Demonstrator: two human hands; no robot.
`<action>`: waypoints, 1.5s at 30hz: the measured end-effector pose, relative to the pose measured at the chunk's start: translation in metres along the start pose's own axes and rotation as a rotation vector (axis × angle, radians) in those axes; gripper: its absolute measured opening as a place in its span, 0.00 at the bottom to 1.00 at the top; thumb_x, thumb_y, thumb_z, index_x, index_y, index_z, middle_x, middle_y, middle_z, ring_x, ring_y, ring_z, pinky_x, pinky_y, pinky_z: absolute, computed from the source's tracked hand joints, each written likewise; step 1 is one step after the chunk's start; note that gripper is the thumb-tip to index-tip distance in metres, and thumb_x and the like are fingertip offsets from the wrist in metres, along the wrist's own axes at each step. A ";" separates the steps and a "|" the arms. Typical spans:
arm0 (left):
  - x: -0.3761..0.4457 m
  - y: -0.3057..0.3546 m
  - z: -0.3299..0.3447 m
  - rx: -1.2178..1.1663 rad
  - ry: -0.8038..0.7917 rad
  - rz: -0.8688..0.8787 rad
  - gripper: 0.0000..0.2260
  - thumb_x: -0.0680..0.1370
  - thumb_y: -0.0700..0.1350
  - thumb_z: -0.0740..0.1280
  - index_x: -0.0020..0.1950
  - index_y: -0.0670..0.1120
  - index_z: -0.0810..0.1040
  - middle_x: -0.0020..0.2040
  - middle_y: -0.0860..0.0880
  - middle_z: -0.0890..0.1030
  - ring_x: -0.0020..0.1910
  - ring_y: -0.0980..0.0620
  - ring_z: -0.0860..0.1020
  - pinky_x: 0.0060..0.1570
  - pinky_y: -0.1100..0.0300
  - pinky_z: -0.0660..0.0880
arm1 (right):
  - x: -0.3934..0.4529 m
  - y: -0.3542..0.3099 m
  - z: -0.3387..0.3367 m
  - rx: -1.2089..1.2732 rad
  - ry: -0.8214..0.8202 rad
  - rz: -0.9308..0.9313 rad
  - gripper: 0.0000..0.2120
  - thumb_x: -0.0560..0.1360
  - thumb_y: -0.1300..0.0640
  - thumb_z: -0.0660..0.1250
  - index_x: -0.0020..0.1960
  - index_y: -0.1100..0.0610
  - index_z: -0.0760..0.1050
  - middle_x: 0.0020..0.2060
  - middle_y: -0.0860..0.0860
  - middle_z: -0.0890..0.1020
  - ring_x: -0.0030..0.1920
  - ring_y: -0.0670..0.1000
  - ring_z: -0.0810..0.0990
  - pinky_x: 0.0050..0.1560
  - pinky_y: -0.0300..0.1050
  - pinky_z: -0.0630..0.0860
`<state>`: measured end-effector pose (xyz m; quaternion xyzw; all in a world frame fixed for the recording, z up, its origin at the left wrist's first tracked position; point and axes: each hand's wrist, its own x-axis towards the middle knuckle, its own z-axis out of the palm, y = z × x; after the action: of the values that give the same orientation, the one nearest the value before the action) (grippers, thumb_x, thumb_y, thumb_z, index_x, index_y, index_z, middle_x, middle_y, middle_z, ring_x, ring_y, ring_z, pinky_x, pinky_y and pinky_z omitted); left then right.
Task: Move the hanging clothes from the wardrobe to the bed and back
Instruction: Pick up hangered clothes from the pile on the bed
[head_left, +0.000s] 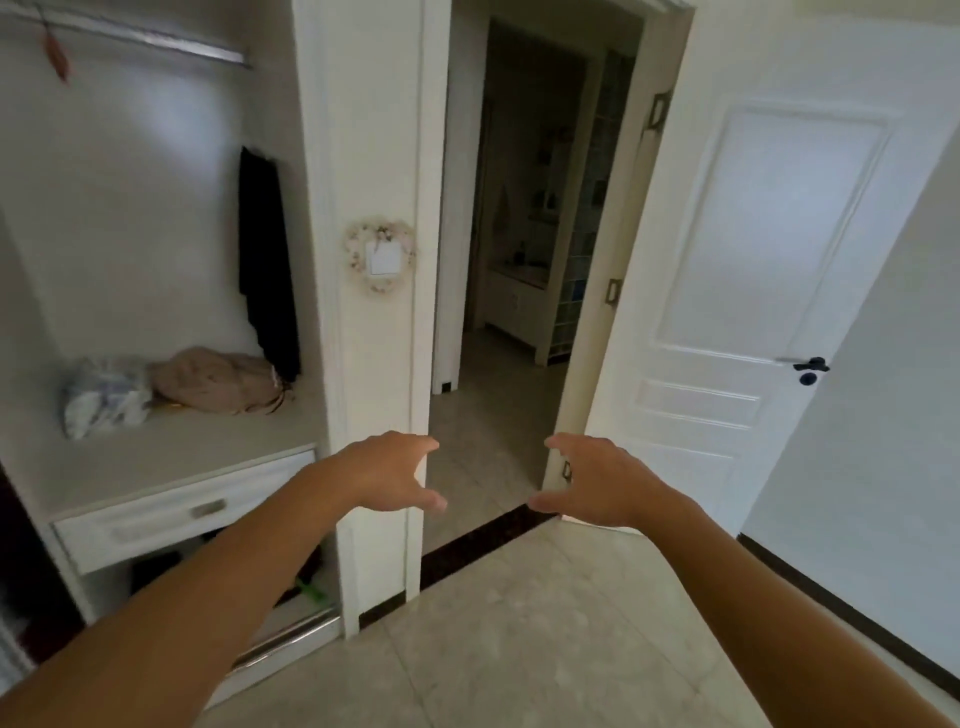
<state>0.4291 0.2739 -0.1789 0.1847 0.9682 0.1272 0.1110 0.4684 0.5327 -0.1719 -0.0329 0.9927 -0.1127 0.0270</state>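
Left hand: your left hand (392, 470) is stretched out in front of you, fingers spread and loosely bent, grasping nothing; it shows against the white wardrobe side panel (374, 156).
Right hand: your right hand (597, 480) is likewise out in front, fingers spread and loosely bent, grasping nothing; it shows against the foot of the door frame.
Hanging clothes: one black garment (267, 260) hangs at the right inner wall of the open wardrobe (130, 208), its lower end reaching the shelf (171, 457).
Rail: the metal rail (145, 39) runs across the wardrobe top; a small red ornament (58, 57) dangles near its left end.
Shelf: a beige bundle (218, 382) lies toward the right rear corner, touching a white patterned bundle (106, 395) on its left.
Drawer: a white drawer (176, 512) sits closed just under the shelf edge.
Panel: a light switch (383, 257) in a floral heart frame.
Door: the white door (769, 260) stands open on the right; dark handle (810, 368).
Bed: out of frame.
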 end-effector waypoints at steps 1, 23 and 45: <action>0.003 -0.014 -0.004 -0.007 0.005 -0.024 0.42 0.74 0.63 0.70 0.80 0.52 0.54 0.80 0.51 0.58 0.76 0.49 0.61 0.73 0.50 0.62 | 0.017 -0.010 0.002 -0.005 -0.005 -0.031 0.42 0.69 0.31 0.69 0.76 0.46 0.60 0.75 0.48 0.67 0.72 0.53 0.68 0.68 0.53 0.68; 0.063 -0.257 -0.119 -0.123 0.212 -0.374 0.40 0.74 0.59 0.71 0.79 0.47 0.57 0.77 0.48 0.63 0.73 0.49 0.64 0.71 0.57 0.63 | 0.292 -0.241 -0.001 -0.019 -0.060 -0.575 0.40 0.73 0.34 0.68 0.77 0.50 0.59 0.73 0.50 0.67 0.71 0.53 0.68 0.67 0.49 0.67; 0.166 -0.508 -0.306 -0.014 0.368 -0.225 0.41 0.74 0.63 0.70 0.80 0.51 0.55 0.79 0.48 0.60 0.75 0.48 0.63 0.73 0.52 0.63 | 0.495 -0.468 -0.043 0.025 0.171 -0.524 0.41 0.72 0.38 0.71 0.77 0.52 0.60 0.72 0.51 0.69 0.71 0.53 0.69 0.66 0.47 0.69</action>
<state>0.0310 -0.1813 -0.0641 0.0483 0.9857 0.1526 -0.0530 0.0000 0.0517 -0.0468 -0.2787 0.9475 -0.1306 -0.0864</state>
